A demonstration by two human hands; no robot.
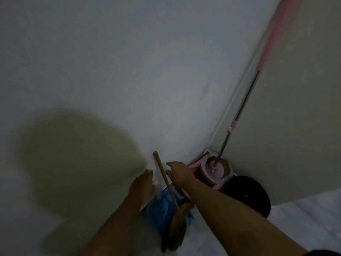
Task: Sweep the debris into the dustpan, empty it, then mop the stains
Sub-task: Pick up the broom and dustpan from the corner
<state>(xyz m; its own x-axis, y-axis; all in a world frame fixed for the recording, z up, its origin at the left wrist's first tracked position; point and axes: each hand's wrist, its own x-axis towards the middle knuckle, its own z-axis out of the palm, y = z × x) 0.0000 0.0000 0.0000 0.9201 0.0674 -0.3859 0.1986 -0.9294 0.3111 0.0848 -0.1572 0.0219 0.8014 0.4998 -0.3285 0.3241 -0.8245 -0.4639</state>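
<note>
The view is dim and blurred. A blue dustpan [162,209] stands on the floor against the wall, its white handle [156,180] pointing up. A broom leans across it, with a wooden stick [166,180] and brown bristles [175,228] at the bottom. My left hand [142,187] is closed around the white dustpan handle. My right hand [180,172] reaches in from the right, its fingers stretched toward the stick and the handle top; its grip is hidden. In the corner a mop [239,111] with a pink and metal pole stands in a pink bucket [215,169].
Two pale walls meet in a corner at right. A round black object [247,194] sits on the floor beside the bucket. White tiled floor [304,218] shows at lower right. A large shadow falls on the left wall.
</note>
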